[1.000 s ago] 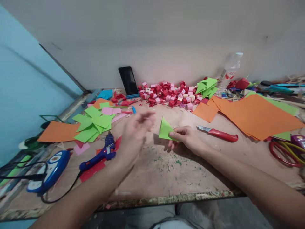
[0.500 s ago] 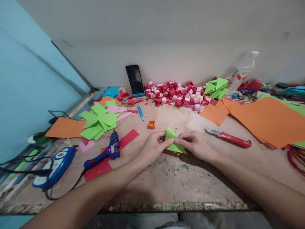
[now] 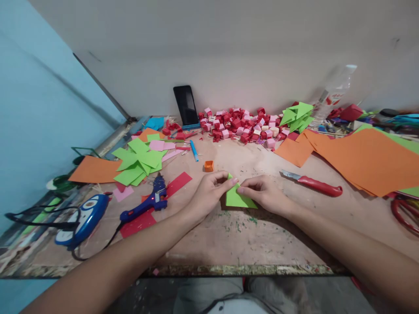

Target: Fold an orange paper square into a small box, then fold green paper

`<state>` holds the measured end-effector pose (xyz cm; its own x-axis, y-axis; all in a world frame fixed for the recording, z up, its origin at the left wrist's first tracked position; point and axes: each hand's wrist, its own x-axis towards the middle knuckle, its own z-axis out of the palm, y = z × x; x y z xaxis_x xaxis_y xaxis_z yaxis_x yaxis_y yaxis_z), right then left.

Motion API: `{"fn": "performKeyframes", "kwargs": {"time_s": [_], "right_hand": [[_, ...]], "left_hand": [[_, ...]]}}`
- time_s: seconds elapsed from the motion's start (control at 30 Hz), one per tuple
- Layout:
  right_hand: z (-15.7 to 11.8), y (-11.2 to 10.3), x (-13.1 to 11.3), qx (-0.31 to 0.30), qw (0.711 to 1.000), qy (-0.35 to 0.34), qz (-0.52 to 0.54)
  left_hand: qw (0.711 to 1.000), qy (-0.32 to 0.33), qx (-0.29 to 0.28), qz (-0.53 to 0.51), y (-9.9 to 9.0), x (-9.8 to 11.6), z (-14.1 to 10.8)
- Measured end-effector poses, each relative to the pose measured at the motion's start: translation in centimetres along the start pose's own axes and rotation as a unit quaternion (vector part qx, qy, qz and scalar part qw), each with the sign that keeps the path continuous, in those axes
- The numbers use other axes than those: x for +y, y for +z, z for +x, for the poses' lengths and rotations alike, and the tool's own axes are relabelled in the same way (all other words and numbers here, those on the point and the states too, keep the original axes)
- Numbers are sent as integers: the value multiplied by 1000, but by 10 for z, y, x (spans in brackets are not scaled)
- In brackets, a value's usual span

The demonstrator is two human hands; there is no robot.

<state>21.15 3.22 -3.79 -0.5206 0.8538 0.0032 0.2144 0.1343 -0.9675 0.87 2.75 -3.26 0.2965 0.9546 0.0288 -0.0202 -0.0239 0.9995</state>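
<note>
A green paper (image 3: 238, 199) folded into a triangle is held between my two hands just above the table. My left hand (image 3: 214, 187) pinches its upper left part, thumb in front and fingers behind. On the slanted right edge, my right hand (image 3: 266, 192) grips the same paper between thumb and fingers. Beyond my left hand sits a small open orange paper box (image 3: 208, 166). To the right of my right hand lies a red-handled knife (image 3: 319, 184) with its blade toward the left.
On the left are a blue glue gun (image 3: 147, 205), its corded blue-white unit (image 3: 87, 218), and green paper squares (image 3: 140, 159). Red and pink paper cubes (image 3: 238, 126) pile along the wall beside a phone (image 3: 186, 104). Orange sheets (image 3: 369, 161) and red-handled scissors (image 3: 401, 216) are at right.
My left thumb has moved up along the paper's edge, and more of the green triangle's lower face shows. Both hands still hold it. The view has shifted slightly.
</note>
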Motion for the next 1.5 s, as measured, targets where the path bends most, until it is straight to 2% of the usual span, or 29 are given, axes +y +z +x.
{"fn": "performKeyframes", "kwargs": {"time_s": [0.17,0.37,0.6,0.73,0.8,0.9,1.0,1.13,1.23,1.4,1.5], "right_hand": [[1,-1,-3,-17,1000,1,-1],[1,-1,-1,-14,1000,3,7],[3,-2,0,116,993,19,25],[4,3,4,177,983,-4,38],[4,5,5,168,985,-12,45],[2,8,5,106,991,-7,78],[0,7,5,63,994,-1,91],[1,5,3,43,992,-2,116],[2,0,1,50,987,6,154],[4,-4,1,111,972,24,207],[5,-3,2,126,969,34,211]], "left_hand": [[999,-19,27,-3,-3,1,-1],[999,-12,40,7,-4,0,0],[999,-46,10,5,-5,0,1],[997,-60,48,0,-4,1,1],[996,-55,67,0,-4,2,1],[997,-35,75,5,-4,4,0],[997,-30,68,-1,-3,6,-1],[998,-26,52,-30,-1,7,-1],[998,-27,55,-32,-2,5,-1],[997,-35,58,-32,-5,2,0],[998,-29,53,-34,-6,-1,0]]}}
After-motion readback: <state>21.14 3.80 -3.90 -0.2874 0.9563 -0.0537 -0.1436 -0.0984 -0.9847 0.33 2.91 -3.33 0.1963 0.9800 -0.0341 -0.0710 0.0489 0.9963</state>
